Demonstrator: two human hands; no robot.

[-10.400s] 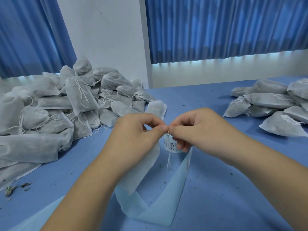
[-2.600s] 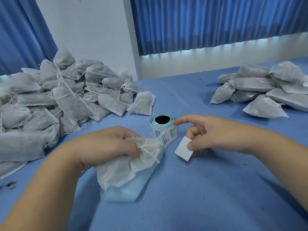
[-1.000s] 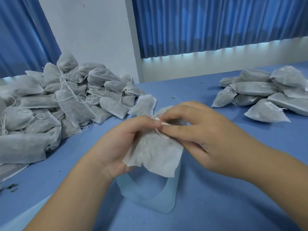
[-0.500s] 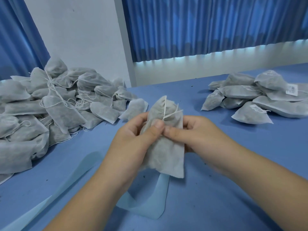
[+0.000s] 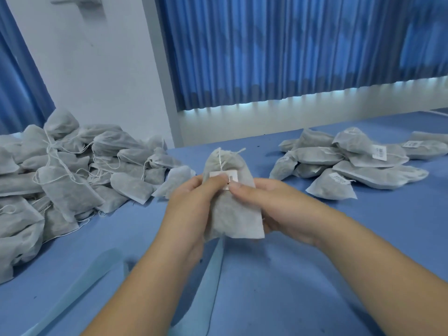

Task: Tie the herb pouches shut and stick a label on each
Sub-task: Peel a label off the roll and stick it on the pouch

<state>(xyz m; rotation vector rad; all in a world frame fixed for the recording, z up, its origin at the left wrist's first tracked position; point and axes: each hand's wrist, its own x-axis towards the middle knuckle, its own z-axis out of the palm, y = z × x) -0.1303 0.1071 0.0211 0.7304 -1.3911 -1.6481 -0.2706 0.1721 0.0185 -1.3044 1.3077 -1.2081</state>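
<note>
Labelling step: left hand (image 5: 191, 202) and right hand (image 5: 264, 204) grip the tied grey mesh herb pouch (image 5: 230, 209), thumbs pressing the white barcode label (image 5: 224, 178) flat. Next, likely onto the labelled pile (image 5: 351, 161).

The desk (image 5: 278, 299) I'm standing by has a plain blue cover flecked with small dark crumbs, and its far edge meets the wall. Behind its far left corner is a white wall (image 5: 97, 69) with a small bracket (image 5: 77, 0) high up, a pale grey upright strip (image 5: 161, 81) along its right side and a blue curtain (image 5: 19, 88) on its left. Along the rest of the far edge hang long pleated blue curtains (image 5: 291, 49), light glowing through their folds and showing as a bright band (image 5: 315, 97) under the hem, above a low white wall (image 5: 315, 113).
</note>
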